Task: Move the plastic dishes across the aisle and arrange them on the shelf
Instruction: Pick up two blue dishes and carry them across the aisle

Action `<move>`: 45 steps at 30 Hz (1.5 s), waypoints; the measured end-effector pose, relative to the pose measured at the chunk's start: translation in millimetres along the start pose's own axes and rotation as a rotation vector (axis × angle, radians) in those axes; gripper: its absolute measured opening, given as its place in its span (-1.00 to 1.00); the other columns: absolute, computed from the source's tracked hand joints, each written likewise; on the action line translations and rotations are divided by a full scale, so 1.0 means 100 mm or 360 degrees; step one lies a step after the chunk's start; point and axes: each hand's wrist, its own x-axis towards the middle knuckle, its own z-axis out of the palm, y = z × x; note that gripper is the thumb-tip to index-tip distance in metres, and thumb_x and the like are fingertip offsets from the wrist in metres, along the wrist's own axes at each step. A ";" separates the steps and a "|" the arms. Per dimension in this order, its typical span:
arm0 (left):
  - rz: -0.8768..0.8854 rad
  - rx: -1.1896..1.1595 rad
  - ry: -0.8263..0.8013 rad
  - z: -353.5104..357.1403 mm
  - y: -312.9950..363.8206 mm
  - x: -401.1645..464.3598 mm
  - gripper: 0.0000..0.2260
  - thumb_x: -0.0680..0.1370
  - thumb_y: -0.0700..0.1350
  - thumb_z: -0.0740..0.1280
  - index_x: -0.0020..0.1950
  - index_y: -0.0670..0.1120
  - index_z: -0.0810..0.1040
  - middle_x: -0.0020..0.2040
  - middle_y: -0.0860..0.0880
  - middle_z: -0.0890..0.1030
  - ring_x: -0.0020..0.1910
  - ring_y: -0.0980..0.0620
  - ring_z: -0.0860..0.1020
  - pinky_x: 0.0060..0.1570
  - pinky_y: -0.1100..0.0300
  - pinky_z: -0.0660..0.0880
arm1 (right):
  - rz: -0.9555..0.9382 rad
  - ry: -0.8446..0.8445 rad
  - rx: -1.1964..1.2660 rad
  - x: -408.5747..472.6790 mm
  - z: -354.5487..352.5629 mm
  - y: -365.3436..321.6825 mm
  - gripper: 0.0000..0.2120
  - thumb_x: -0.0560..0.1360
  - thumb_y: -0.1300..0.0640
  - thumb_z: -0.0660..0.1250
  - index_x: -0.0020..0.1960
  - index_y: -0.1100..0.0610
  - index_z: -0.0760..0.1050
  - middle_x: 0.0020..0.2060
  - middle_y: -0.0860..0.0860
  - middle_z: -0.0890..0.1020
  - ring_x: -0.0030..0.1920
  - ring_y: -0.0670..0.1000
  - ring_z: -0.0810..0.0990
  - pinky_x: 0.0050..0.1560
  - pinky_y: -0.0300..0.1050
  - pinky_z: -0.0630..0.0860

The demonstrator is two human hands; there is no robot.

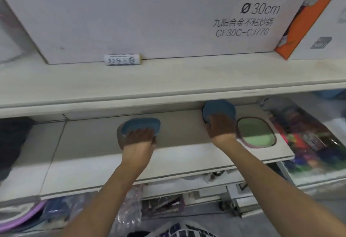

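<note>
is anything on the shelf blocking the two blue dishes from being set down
Nothing visible does. The shelf board is bare between the left blue dish and the right blue dish; the green dish lies just right of the right hand.

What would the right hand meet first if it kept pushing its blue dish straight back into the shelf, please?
Probably nothing on the shelf board: the right hand points its blue dish into the gap under the upper shelf, which hides what lies behind, so depth is unclear.
</note>
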 end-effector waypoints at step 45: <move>-0.1223 0.0579 0.0682 -1.81 -2.42 -3.99 -0.77 0.56 -0.12 0.22 0.04 -0.12 0.66 0.23 -0.12 0.66 0.23 -0.24 0.59 0.20 -0.28 0.45 | -0.2379 0.0568 0.0690 -2.46 -0.40 -5.05 -0.92 0.46 0.09 0.44 -0.05 -0.02 0.60 0.02 -0.04 0.58 0.07 0.14 0.52 0.07 0.08 0.31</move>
